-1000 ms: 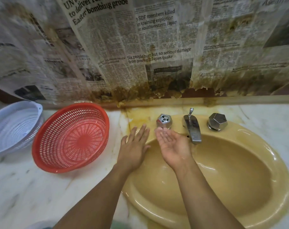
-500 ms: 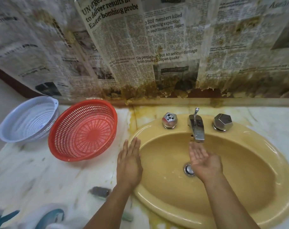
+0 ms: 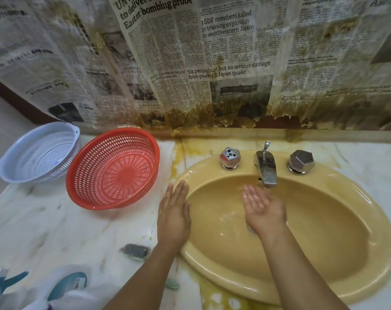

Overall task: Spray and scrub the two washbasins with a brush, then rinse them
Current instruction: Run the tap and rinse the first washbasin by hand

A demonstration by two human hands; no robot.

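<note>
spray bottle [image 3: 2,285]: near-left corner of surface [image 3: 55,224], blurred
brush [image 3: 135,251]: on surface left of washbasin [image 3: 324,231], partly under left forearm
left hand [image 3: 174,215]: flat, fingers pressed together, on washbasin's left rim
right hand [image 3: 263,209]: palm up, fingers relaxed, wet, just under tap [image 3: 266,168]
red basket [image 3: 114,168], white basket [image 3: 38,153]: far left

newspaper [image 3: 225,52] on the wall, headlines "Easter bombing probe", "3 SDF members killed in training explosion", "Japan quake"
</note>
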